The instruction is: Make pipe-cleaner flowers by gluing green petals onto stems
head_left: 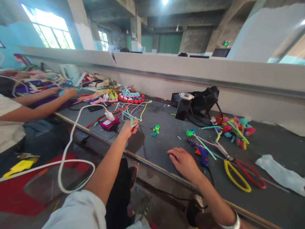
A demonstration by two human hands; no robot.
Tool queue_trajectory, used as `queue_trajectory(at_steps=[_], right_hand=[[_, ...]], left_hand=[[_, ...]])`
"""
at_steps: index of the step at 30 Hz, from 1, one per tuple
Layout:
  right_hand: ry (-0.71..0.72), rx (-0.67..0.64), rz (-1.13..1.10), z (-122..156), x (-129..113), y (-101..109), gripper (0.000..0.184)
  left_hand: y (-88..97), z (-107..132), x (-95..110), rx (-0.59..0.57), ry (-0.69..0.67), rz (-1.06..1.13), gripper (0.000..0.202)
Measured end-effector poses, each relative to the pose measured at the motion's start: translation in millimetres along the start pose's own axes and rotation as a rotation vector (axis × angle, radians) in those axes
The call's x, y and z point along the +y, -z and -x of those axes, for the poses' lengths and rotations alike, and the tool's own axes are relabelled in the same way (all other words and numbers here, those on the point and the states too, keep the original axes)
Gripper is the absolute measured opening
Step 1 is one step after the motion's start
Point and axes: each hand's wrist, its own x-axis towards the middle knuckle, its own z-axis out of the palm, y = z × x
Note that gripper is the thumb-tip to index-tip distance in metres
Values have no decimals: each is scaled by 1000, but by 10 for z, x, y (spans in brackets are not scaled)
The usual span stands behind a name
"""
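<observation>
Raised over the table's near edge, my left hand is closed around a bent teal pipe cleaner. My right hand rests on the dark tabletop with its fingers lying loosely, and nothing shows in them. Just right of it lies a blue glue gun with an orange trigger. Scissors with one yellow and one red handle are further right. Between and beyond my hands sits a small pile of green, yellow and blue cut pieces. Several loose pipe cleaners spread out behind my left hand.
A magenta power strip with a white cable stands on the left. Further back are a black cup, a black bag and colourful pipe-cleaner flowers. White tissue lies at right. Another person's hands work at left.
</observation>
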Motion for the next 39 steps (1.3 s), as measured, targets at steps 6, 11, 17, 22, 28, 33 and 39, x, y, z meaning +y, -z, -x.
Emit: queue_trajectory(at_steps=[6, 11, 17, 22, 28, 33, 39], right_hand=[[-170, 112, -253, -27, -15, -29, 31], [-441, 146, -882, -56, -268, -65, 60], [-508, -14, -1018, -99, -457, -137, 55], [-554, -51, -1002, -78, -509, -119, 48], [-534, -54, -948, 5, -656, -92, 42], [-546, -125, -927, 106, -765, 33, 37], [-494, 28, -933, 165, -730, 199, 37]], left_hand=[[-452, 566, -314, -246, 78, 15, 19], [-749, 923, -661, -249, -7, 95, 20], [-912, 959, -724, -186, 65, 204, 15], [-828, 722, -607, -127, 122, 324, 9], [-526, 200, -390, 39, 134, 422, 9], [-274, -62, -176, 121, 105, 468, 36], [-68, -95, -73, 226, -10, 513, 11]])
